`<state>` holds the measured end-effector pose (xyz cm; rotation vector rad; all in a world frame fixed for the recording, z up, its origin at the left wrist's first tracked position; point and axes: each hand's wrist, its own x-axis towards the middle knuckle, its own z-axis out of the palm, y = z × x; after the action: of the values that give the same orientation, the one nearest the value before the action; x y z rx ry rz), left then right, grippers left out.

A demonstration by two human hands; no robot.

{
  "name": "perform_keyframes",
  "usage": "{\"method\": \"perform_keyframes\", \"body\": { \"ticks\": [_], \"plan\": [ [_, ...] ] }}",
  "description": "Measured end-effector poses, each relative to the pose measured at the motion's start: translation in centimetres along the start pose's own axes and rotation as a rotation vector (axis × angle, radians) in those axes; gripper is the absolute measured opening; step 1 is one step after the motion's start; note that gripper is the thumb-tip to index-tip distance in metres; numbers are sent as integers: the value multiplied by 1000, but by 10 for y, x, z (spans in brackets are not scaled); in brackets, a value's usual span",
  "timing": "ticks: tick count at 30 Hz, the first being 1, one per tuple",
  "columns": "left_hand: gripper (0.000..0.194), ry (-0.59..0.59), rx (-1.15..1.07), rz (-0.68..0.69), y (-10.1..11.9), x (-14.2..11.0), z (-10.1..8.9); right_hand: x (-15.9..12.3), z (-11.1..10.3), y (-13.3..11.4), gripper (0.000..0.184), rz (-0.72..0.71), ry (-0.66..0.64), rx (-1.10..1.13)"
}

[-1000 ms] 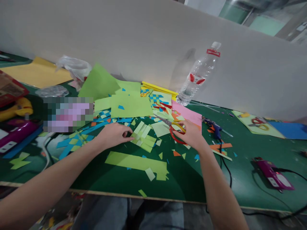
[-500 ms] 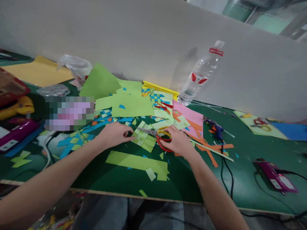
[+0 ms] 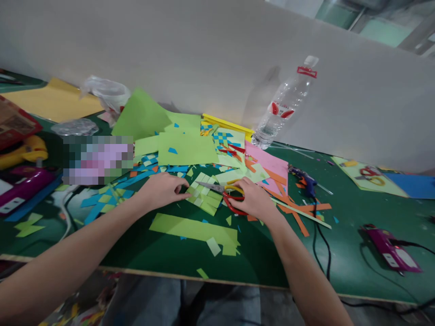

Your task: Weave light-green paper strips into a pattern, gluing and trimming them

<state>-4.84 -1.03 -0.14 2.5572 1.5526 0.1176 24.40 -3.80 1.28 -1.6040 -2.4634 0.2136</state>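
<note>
My right hand (image 3: 253, 199) is closed round the red and yellow handles of a pair of scissors (image 3: 234, 195). The blades point left and lie over a woven square of green paper strips (image 3: 205, 199). At the left edge of that woven paper, my left hand (image 3: 166, 188) pinches it between thumb and fingers. In front of both hands a long green paper strip (image 3: 193, 230) lies flat, with a small pale paper piece (image 3: 213, 246) at its lower edge.
Green sheets (image 3: 188, 149) and blue strips lie behind the hands. A clear plastic bottle (image 3: 283, 108) stands near the wall. To the right are orange strips (image 3: 299, 213), a blue glue gun (image 3: 307, 183) with its cord, and a purple power strip (image 3: 390, 249).
The scissors have shifted very slightly to the right with my right hand. My left hand stays at the woven paper.
</note>
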Motion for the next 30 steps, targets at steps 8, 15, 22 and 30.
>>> {"method": "perform_keyframes", "body": {
  "ticks": [8, 15, 22, 30],
  "plan": [
    [26, 25, 7, 46, -1, -1, 3, 1, 4, 3, 33, -6, 13, -13],
    [23, -15, 31, 49, 2, 0, -1, 2, 1, 9, 35, -35, 65, 28],
    [25, -20, 31, 51, 2, 0, -1, 0, -4, 9, 28, -79, 19, 73],
    [27, -36, 7, 62, 1, 0, 0, 1, -2, 9, 28, -69, -12, 63]
  ]
}}
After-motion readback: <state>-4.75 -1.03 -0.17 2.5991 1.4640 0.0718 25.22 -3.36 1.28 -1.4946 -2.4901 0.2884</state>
